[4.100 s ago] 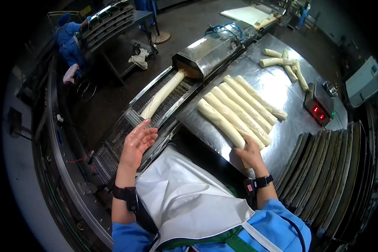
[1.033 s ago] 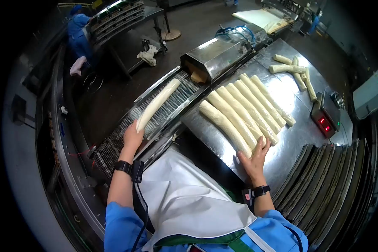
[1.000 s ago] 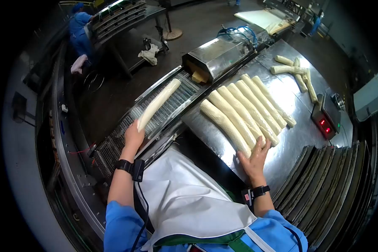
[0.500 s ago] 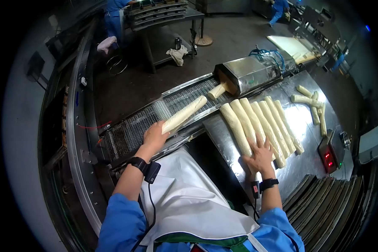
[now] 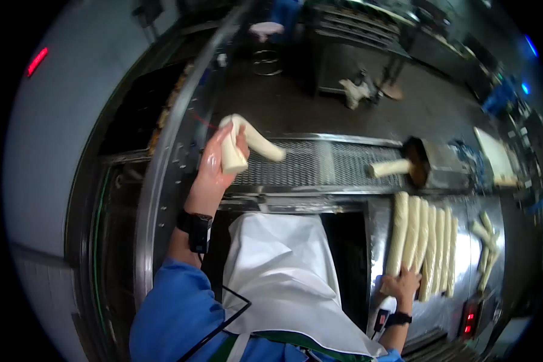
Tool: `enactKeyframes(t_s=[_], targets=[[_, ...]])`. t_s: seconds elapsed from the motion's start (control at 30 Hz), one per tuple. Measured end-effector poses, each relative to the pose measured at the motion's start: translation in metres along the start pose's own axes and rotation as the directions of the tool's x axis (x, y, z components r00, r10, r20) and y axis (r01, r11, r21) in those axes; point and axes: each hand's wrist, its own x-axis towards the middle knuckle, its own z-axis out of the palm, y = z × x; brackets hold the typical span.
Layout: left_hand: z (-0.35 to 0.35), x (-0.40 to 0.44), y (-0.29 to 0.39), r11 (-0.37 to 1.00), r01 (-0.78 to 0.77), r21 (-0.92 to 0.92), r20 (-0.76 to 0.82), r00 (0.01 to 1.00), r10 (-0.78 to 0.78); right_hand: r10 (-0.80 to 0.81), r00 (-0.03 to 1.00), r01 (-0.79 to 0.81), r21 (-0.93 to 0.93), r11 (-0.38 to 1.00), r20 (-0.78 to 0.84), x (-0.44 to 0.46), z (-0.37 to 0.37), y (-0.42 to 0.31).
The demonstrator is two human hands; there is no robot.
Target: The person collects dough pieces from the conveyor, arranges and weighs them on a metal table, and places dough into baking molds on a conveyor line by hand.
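My left hand (image 5: 214, 160) is wrapped round a bent dough roll (image 5: 256, 142), raised at the left end of the mesh conveyor (image 5: 308, 163). The roll folds over the hand, one end hanging toward me and the other reaching right over the mesh. My right hand (image 5: 402, 283) rests with spread fingers on the near ends of the leftmost rolls in a row of several dough rolls (image 5: 414, 232). That row lies side by side on the metal table (image 5: 377, 232). Another dough roll (image 5: 390, 168) sticks out of the metal housing (image 5: 446, 164) onto the conveyor.
Shorter dough pieces (image 5: 484, 244) lie crossed at the table's right, near a scale with a red display (image 5: 469, 317). A metal rail (image 5: 163, 181) runs along my left. Beyond the conveyor are a rack table (image 5: 356, 36), a white cloth (image 5: 355, 92) and a stool (image 5: 266, 30).
My view has turned left. My left hand has lifted the roll and carried it to the conveyor's left end, where it now bends. Another roll has emerged further from the housing. My right hand stays at the row.
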Motion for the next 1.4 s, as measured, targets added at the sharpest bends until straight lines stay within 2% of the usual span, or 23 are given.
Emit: enactKeyframes(t_s=[0.1, 0.23, 0.3, 0.37, 0.4, 0.47, 0.53, 0.63, 0.67, 0.7, 0.77, 0.8, 0.83, 0.87, 1.0, 1.1, 1.17, 1.2, 1.27, 1.3, 1.33, 1.37, 1.4], targets=[[0.033, -0.027, 0.049, 0.826, -0.461, 0.324, 0.09, 0.884, 0.458, 0.027, 1.0, -0.027, -0.02, 0.999, 0.014, 0.005, 0.008, 0.005], [-0.006, -0.035, 0.109, 0.598, -0.695, 0.399, -0.054, 0.634, 0.772, 0.056, 0.998, -0.057, 0.022, 0.998, 0.032, 0.005, 0.002, -0.01], [-0.045, -0.034, 0.139, 0.642, -0.72, 0.266, -0.241, 0.595, 0.767, 0.011, 0.996, -0.01, 0.011, 1.0, -0.085, 0.007, 0.007, -0.02], [-0.111, -0.029, 0.173, 0.714, -0.661, 0.233, -0.316, 0.643, 0.698, 0.011, 0.995, 0.035, 0.469, 0.882, -0.094, 0.008, 0.005, -0.033], [-0.155, -0.024, 0.187, 0.712, -0.655, 0.253, -0.392, 0.604, 0.694, 0.045, 0.989, -0.136, 0.732, 0.667, 0.143, -0.003, -0.024, -0.063], [-0.185, -0.033, 0.199, 0.707, -0.656, 0.265, -0.47, 0.553, 0.688, -0.025, 0.989, -0.104, 0.809, 0.578, 0.146, 0.008, -0.027, -0.078], [-0.185, -0.055, 0.204, 0.757, -0.559, 0.338, -0.681, 0.41, 0.606, -0.188, 0.972, -0.034, 0.882, 0.471, 0.138, 0.022, -0.048, -0.103], [-0.197, -0.069, 0.209, 0.74, -0.611, 0.282, -0.664, 0.433, 0.61, -0.466, 0.884, 0.174, 0.905, 0.389, 0.031, 0.029, -0.11, -0.176], [-0.217, -0.068, 0.214, 0.745, -0.593, 0.306, -0.678, 0.413, 0.608, -0.455, 0.888, 0.138, 0.906, 0.401, 0.066, 0.015, -0.144, -0.205], [-0.222, -0.073, 0.214, 0.746, -0.593, 0.304, -0.684, 0.408, 0.604, -0.434, 0.9, 0.172, 0.95, 0.262, -0.043, 0.016, -0.156, -0.222], [-0.227, -0.08, 0.213, 0.699, -0.599, 0.39, -0.608, 0.403, 0.684, -0.609, 0.791, 0.265, 0.932, 0.246, -0.064, 0.017, -0.201, -0.256], [-0.232, -0.079, 0.218, 0.716, -0.577, 0.392, -0.668, 0.357, 0.653, -0.617, 0.766, 0.382, 0.899, 0.212, -0.18, -0.004, -0.226, -0.281], [-0.241, -0.081, 0.219, 0.715, -0.581, 0.389, -0.672, 0.352, 0.652, -0.732, 0.637, 0.553, 0.805, 0.214, -0.243, 0.025, -0.233, -0.292], [-0.252, -0.082, 0.217, 0.687, -0.559, 0.464, -0.657, 0.303, 0.691, -0.783, 0.559, 0.589, 0.796, 0.143, -0.273, 0.015, -0.25, -0.322], [-0.317, -0.078, 0.226, 0.648, -0.418, 0.637, -0.639, 0.185, 0.747, -0.939, 0.13, 0.453, 0.861, -0.229, -0.319, -0.057, -0.287, -0.488], [-0.31, -0.082, 0.212, 0.562, -0.173, 0.809, -0.568, 0.021, 0.823, -0.926, -0.013, 0.412, 0.842, -0.349, -0.377, -0.058, -0.281, -0.58], [-0.293, -0.099, 0.212, 0.662, -0.151, 0.734, -0.652, 0.115, 0.75, -0.956, 0.039, 0.602, 0.77, -0.211, -0.291, -0.044, -0.267, -0.604], [-0.306, -0.113, 0.212, 0.665, -0.147, 0.733, -0.656, 0.108, 0.747, -0.964, 0.106, 0.557, 0.817, -0.147, -0.246, -0.044, -0.247, -0.604], [-0.324, -0.131, 0.214, 0.837, -0.062, 0.544, -0.802, 0.256, 0.54, -0.977, 0.078, 0.722, 0.688, -0.081, -0.197, -0.018, -0.209, -0.586], [-0.321, -0.136, 0.209, 0.836, -0.062, 0.545, -0.803, 0.25, 0.541, -0.975, 0.214, 0.66, 0.744, 0.102, -0.056, 0.004, -0.181, -0.571], [-0.313, -0.139, 0.202, 0.84, -0.084, 0.535, -0.816, 0.204, 0.54, -0.984, 0.157, 0.661, 0.749, 0.04, -0.085, 0.037, -0.148, -0.551], [-0.306, -0.144, 0.196, 0.844, -0.108, 0.526, -0.829, 0.159, 0.537, -0.917, 0.375, 0.589, 0.728, 0.352, 0.14, 0.048, -0.13, -0.533], [-0.303, -0.152, 0.191, 0.837, -0.139, 0.53, -0.818, 0.176, 0.548, -0.946, 0.325, 0.856, 0.419, 0.302, 0.017, 0.093, -0.086, -0.503]])
